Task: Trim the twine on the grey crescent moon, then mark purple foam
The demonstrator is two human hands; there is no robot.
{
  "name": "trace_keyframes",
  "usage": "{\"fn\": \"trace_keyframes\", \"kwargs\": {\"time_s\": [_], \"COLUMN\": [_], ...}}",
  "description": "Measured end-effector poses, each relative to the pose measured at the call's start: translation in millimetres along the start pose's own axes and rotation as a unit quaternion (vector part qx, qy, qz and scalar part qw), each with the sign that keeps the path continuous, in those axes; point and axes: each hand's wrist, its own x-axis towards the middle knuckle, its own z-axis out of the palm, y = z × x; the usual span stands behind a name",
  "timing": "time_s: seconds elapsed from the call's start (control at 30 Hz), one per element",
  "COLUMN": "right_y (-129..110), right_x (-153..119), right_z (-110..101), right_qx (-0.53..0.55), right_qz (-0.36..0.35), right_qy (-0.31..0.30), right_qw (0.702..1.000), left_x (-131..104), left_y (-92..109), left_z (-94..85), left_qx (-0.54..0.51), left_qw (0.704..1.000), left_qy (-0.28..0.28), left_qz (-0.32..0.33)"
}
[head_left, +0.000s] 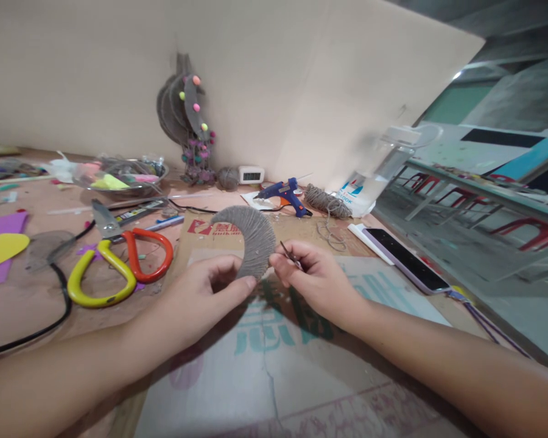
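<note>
My left hand (210, 286) grips the lower end of a crescent (256, 237) wrapped in grey yarn, its thumb lying along the near side. Close to the crescent's right edge, my right hand (308, 274) is closed around a small, thin, dark pointed tool (290, 253); its kind is hard to make out, as the fingers cover most of it. The right fingertips appear to touch the crescent's edge. Below both hands, a loose grey strand of yarn (267, 359) trails down over the printed sheet (201, 389).
Large scissors (103, 286) with yellow and orange handles lie left, near a black cable (68, 298). Behind are a blue glue gun (285, 193), a yarn skein (327, 202) and a bowl of craft pieces (123, 188). A phone (404, 258) lies right. Pompom-decorated crescents (182, 115) hang on the wall.
</note>
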Motion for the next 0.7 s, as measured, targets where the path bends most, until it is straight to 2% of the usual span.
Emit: {"fn": "trace_keyframes", "kwargs": {"time_s": [0.07,0.13,0.23,0.3,0.47,0.7], "right_y": [1.7,4.1,7.8,10.2,13.4,11.4], "right_x": [-0.4,-1.3,-2.0,-1.6,0.9,3.8], "right_z": [-2.1,-5.7,-11.8,-14.9,-18.7,-21.0], "right_qx": [-0.035,-0.094,-0.199,-0.26,-0.352,-0.388], "right_qz": [-0.035,-0.102,-0.208,-0.251,-0.296,-0.309], "right_qy": [0.026,0.046,0.033,0.017,0.031,0.051], "right_qw": [0.998,0.989,0.957,0.932,0.887,0.867], "left_x": [0.7,1.4,2.6,3.4,4.4,4.3], "left_y": [0.2,-0.3,-2.3,-3.3,-3.7,-5.7], "left_z": [0.0,-0.1,0.0,0.1,0.2,-0.2], "left_qx": [-0.02,-0.054,-0.108,-0.126,-0.122,-0.084], "left_qw": [0.999,0.998,0.993,0.991,0.992,0.995], "left_qy": [0.028,0.045,0.04,0.037,0.04,0.058], "left_qz": [0.002,0.007,0.012,0.011,0.009,-0.005]}}
